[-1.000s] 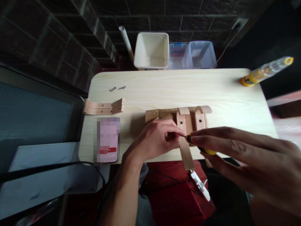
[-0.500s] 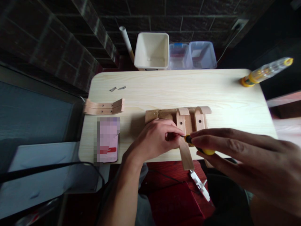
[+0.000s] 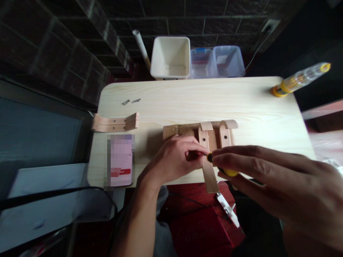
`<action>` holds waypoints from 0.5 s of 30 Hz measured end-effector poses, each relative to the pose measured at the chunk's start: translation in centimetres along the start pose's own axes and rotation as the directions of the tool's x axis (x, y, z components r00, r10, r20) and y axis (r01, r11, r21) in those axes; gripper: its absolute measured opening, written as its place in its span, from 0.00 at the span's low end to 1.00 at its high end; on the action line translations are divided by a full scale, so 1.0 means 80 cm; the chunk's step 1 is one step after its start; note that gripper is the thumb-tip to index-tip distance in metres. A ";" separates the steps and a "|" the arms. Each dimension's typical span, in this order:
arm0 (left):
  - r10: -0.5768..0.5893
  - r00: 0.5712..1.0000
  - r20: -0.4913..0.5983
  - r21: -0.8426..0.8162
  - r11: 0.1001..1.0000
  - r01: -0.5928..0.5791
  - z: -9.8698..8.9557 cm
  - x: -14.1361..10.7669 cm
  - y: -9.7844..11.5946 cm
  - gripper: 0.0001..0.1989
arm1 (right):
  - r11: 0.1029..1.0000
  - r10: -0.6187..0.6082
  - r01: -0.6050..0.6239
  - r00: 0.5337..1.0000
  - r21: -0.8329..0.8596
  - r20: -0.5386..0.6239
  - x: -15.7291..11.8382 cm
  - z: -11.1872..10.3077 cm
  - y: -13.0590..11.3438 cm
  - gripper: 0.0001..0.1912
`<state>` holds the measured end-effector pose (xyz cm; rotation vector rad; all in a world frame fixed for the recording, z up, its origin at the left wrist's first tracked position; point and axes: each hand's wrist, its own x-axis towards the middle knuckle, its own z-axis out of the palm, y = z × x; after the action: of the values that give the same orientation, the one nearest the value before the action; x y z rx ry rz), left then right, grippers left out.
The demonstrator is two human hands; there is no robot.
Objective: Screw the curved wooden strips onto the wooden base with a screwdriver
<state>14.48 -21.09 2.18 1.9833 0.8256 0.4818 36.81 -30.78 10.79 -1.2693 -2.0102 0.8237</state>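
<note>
My right hand [image 3: 262, 178] is closed on a yellow and black screwdriver [image 3: 227, 172] whose tip points left. My left hand [image 3: 174, 159] has its thumb and fingers pinched at that tip, and what lies between them is too small to make out. Below both hands is a brown wooden block [image 3: 171, 131]. Across it lie two curved wooden strips, a middle one [image 3: 210, 178] reaching past the table's front edge and a right one [image 3: 225, 137], each showing a dark hole. My right hand hides the near part of the right strip.
A phone [image 3: 121, 160] and two holed wooden pieces [image 3: 115, 124] lie at the left of the table [image 3: 187, 96], with small screws [image 3: 136, 100] behind. A clear, yellow-ended container [image 3: 300, 80] stands back right. Bins [image 3: 170, 57] stand beyond; a white power strip [image 3: 227, 210] is below the front edge.
The whole view has shifted slightly. My right hand and the screwdriver have turned or moved a little to the left; my left hand keeps its pinch on the same spot.
</note>
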 end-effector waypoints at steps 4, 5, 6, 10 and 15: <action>0.005 1.000 0.000 0.004 1.000 -0.005 0.000 0.000 0.000 0.10 | 0.985 -0.057 0.053 0.998 -0.162 -0.021 0.003 0.000 0.001 0.25; 0.002 1.000 0.002 0.009 1.000 -0.002 0.000 0.000 0.001 0.10 | 0.982 -0.068 0.063 0.997 -0.177 -0.023 0.005 -0.001 0.001 0.23; -0.003 1.000 0.003 0.013 1.000 0.003 0.000 0.000 0.001 0.10 | 0.980 -0.075 0.071 0.997 -0.184 -0.017 0.007 -0.001 0.001 0.21; -0.019 1.000 0.002 0.026 0.999 0.019 0.001 -0.001 0.000 0.10 | 0.982 -0.081 0.079 0.997 -0.172 -0.006 0.013 -0.004 -0.003 0.17; -0.019 1.000 0.015 0.024 1.000 0.019 0.000 -0.001 -0.001 0.10 | 0.981 -0.078 0.082 0.997 -0.175 0.029 0.013 -0.007 -0.004 0.17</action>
<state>14.43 -21.16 2.12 1.9969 0.8434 0.4470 36.69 -29.84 11.55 -1.2704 -2.1770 0.6356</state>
